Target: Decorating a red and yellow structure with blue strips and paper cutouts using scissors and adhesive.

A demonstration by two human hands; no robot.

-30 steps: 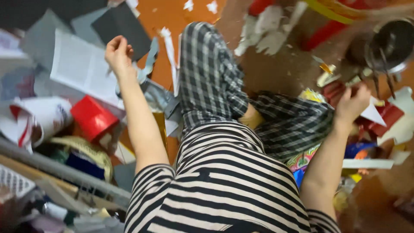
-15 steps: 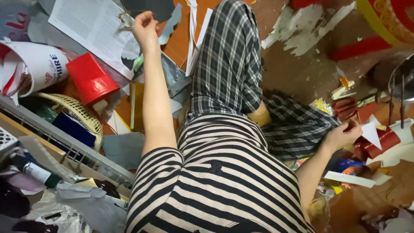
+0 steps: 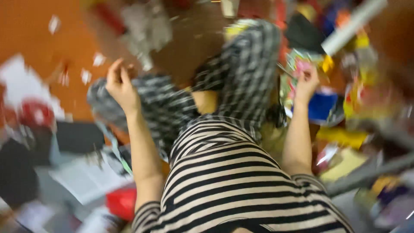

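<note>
Fingers (image 3: pixel 115 71) hover above checked trouser knee (image 3: pixel 151 97), apart.

Papers (image 3: pixel 86 181) left of legs (image 3: pixel 241 73)

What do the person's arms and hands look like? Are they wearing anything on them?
Both arms are bare from the upper arm down. Short sleeves with black and white stripes, part of a striped shirt, end near the shoulders. The left hand and right hand have no gloves. The picture is too blurry to show any rings or a watch.
</note>
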